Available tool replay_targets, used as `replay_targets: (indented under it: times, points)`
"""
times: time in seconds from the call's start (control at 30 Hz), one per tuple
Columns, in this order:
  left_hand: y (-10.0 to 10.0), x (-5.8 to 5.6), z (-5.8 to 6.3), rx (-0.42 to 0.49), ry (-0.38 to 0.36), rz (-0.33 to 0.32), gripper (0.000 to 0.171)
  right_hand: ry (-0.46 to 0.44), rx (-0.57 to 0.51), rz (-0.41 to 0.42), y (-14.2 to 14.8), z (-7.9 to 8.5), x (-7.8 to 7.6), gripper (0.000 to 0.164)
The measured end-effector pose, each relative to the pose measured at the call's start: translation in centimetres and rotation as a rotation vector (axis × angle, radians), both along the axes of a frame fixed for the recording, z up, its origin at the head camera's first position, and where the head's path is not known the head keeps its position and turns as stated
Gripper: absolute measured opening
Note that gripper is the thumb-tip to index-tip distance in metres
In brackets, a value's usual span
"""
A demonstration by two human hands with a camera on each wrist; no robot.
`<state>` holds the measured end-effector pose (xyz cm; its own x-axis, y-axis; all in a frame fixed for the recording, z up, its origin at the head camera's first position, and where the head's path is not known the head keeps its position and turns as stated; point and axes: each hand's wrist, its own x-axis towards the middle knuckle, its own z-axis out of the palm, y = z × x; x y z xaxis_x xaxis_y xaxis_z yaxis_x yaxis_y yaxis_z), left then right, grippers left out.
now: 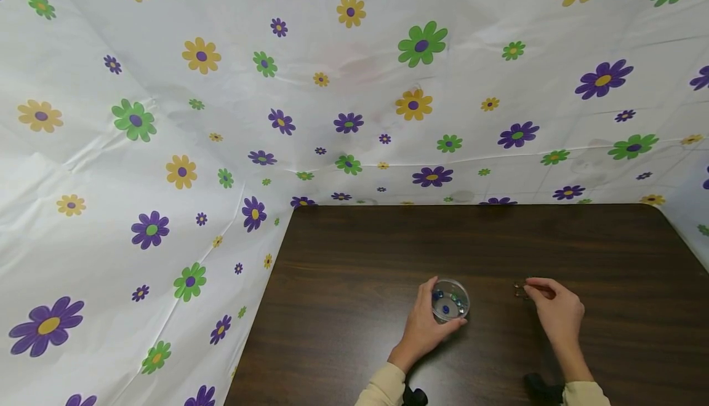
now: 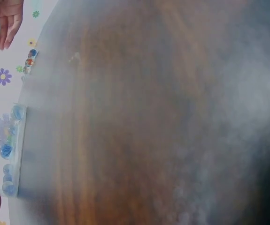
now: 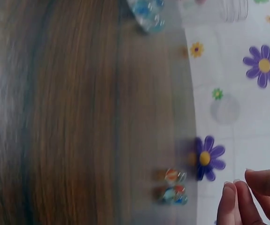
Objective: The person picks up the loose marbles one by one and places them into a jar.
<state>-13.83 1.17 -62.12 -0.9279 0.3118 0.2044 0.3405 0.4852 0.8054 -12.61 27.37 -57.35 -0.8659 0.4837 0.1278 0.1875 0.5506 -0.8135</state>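
A clear round plastic container (image 1: 467,303) stands on the table, with several blue and greenish glass marbles (image 1: 445,309) at its bottom. My left hand (image 1: 423,327) grips its side, the thumb and fingers curved around the wall. Toward the right, a small cluster of glass marbles (image 3: 174,188), some with orange and some with blue, lies on the tabletop. Just above and beside this cluster hovers my right hand (image 1: 560,312), fingers pointing down. Its thumb and fingertips (image 3: 227,187) are close together with a small gap, and no marble shows between them.
The dark wood-grain table (image 1: 360,270) reaches back to a white sheet (image 1: 310,98) printed with purple, green and yellow flowers. More of the sheet hangs along the left side. Dark wrist mounts (image 1: 415,395) sit by both sleeves.
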Motion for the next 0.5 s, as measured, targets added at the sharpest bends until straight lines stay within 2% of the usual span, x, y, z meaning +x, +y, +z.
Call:
replay_targets:
  times: [0.27, 0.5]
  points:
    - [-0.1, -0.1, -0.1, -0.007, -0.016, -0.002, 0.094, -0.067, -0.034, -0.067, 1.6, -1.1, -0.6, 0.020]
    - [-0.1, 0.0, 0.0, -0.012, 0.004, 0.003, 0.094, -0.063, -0.019, -0.083, 2.1, -1.8, -1.4, 0.019]
